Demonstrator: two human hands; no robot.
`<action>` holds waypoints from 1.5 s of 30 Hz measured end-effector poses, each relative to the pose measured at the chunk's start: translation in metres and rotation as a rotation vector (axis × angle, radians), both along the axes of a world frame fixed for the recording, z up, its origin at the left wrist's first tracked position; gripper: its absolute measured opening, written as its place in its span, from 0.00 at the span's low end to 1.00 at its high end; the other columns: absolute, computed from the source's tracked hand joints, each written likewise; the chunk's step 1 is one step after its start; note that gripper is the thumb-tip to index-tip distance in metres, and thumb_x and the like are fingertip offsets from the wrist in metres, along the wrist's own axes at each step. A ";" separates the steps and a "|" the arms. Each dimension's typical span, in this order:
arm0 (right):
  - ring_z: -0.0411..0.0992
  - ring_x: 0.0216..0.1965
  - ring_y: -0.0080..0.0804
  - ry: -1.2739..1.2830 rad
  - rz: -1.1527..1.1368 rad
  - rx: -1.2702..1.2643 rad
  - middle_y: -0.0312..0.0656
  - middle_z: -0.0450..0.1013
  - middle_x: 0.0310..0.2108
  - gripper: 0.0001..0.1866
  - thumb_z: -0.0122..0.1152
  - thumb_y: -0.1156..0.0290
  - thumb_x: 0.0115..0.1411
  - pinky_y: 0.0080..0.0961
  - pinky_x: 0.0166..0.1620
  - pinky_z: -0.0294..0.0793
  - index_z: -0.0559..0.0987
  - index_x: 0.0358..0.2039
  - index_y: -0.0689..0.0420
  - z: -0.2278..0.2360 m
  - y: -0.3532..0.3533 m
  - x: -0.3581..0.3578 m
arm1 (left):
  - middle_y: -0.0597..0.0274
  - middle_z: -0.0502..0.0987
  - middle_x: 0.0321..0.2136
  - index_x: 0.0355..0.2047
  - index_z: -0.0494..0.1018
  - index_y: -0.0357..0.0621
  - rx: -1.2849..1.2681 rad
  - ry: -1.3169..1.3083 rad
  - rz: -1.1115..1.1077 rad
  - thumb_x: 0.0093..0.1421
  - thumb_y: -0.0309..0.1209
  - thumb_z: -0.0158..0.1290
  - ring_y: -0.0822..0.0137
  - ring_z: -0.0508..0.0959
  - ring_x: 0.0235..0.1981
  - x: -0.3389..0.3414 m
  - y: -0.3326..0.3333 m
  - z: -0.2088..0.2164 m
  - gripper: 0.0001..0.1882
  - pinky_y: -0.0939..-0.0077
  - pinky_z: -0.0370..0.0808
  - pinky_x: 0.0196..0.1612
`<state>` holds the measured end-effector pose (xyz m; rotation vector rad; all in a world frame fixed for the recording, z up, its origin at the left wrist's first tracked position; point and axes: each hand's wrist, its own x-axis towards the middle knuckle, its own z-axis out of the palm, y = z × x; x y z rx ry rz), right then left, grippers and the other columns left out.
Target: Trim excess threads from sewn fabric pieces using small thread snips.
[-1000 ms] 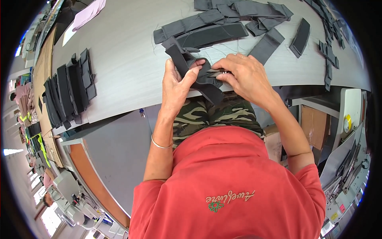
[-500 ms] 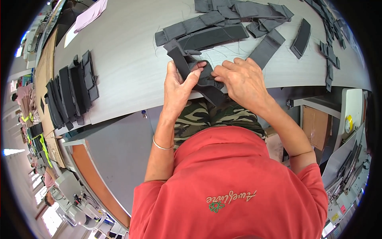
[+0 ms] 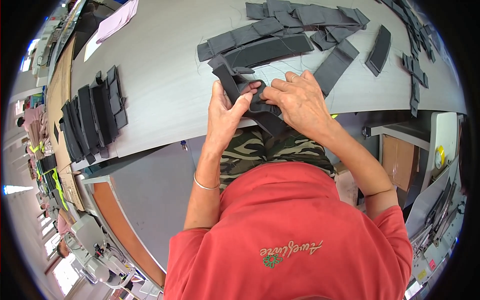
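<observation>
From my remote seat I judged the piece in hand to be only partway through. The dark grey folded fabric strip with a black band was held above the near edge of the pale grey counter, between both hands. The left hand pinched it, thumb on top and fingertips tucked into its folds. The right hand had its fingers bunched and pressed together against the fabric's right side, so I took that grip for a pinch as well.

Away to the left lay a neat row of dark grey and black fabric strips, side by side, which I read as likely sorted. Beyond the hands sat a loose pile of grey folded fabric strips, with stray dark threads scattered in front of it. A flat grey strip and a curved black strip lay apart toward the right. If these loose pieces needed the same handling, plenty was left, but I couldn't tell finished from unfinished ones.

The right fingers hid the very spot being worked, and I couldn't make out whether they also held a tool. The pile ran off the upper edge of my view, and the tangled dark strips at far right blurred toward the lens rim.
</observation>
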<state>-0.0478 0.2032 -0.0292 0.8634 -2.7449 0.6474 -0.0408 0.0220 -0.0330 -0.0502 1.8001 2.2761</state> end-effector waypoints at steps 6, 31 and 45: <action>0.64 0.29 0.30 0.041 0.077 -0.005 0.30 0.69 0.23 0.01 0.60 0.71 0.50 0.29 0.36 0.57 0.78 0.26 0.50 -0.004 0.003 -0.007 | 0.46 0.73 0.46 0.47 0.57 0.33 0.011 -0.001 -0.008 0.60 0.21 0.48 0.64 0.74 0.50 0.001 -0.001 -0.002 0.17 0.72 0.70 0.54; 0.67 0.32 0.31 0.059 0.157 0.024 0.29 0.72 0.26 0.09 0.57 0.75 0.48 0.31 0.37 0.58 0.80 0.31 0.50 -0.009 0.002 -0.012 | 0.47 0.73 0.46 0.49 0.57 0.32 -0.006 -0.027 -0.011 0.59 0.20 0.47 0.65 0.74 0.49 0.002 -0.001 0.001 0.19 0.73 0.72 0.52; 0.67 0.30 0.32 -0.061 0.057 -0.099 0.32 0.72 0.26 0.05 0.59 0.72 0.53 0.31 0.36 0.59 0.80 0.31 0.50 -0.009 0.002 -0.007 | 0.48 0.73 0.45 0.49 0.58 0.33 -0.068 -0.002 -0.011 0.59 0.20 0.48 0.65 0.74 0.48 0.002 -0.001 0.003 0.18 0.72 0.72 0.51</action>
